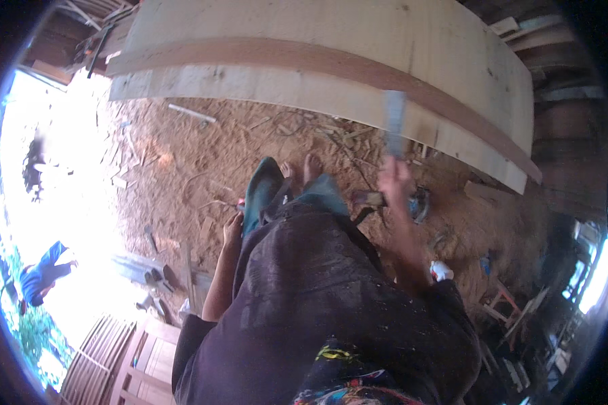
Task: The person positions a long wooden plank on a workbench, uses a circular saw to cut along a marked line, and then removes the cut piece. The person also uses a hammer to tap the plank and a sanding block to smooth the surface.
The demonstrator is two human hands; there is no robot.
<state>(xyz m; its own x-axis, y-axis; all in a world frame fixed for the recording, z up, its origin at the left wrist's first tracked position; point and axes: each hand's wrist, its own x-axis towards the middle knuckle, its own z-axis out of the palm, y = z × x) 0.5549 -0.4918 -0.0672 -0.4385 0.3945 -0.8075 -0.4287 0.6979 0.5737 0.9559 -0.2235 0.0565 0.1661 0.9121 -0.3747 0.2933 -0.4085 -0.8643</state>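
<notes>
Beyond the right hand, clamped on a blurred flat tool, lies a wooden panel a slip could nick; grip of left hand unclear.

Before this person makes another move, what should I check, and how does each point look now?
1. Right hand gripping the flat tool: ok.
2. Tool touching the wide pale board: cannot tell; the tool is blurred and overlaps the board's edge.
3. Reddish strip lying along the board: ok.
4. Left hand empty: cannot tell; it is at the person's left side.
5. Feet covered: not ok, bare.
6. Ground free of litter: not ok; a pale stick lies there.
</notes>
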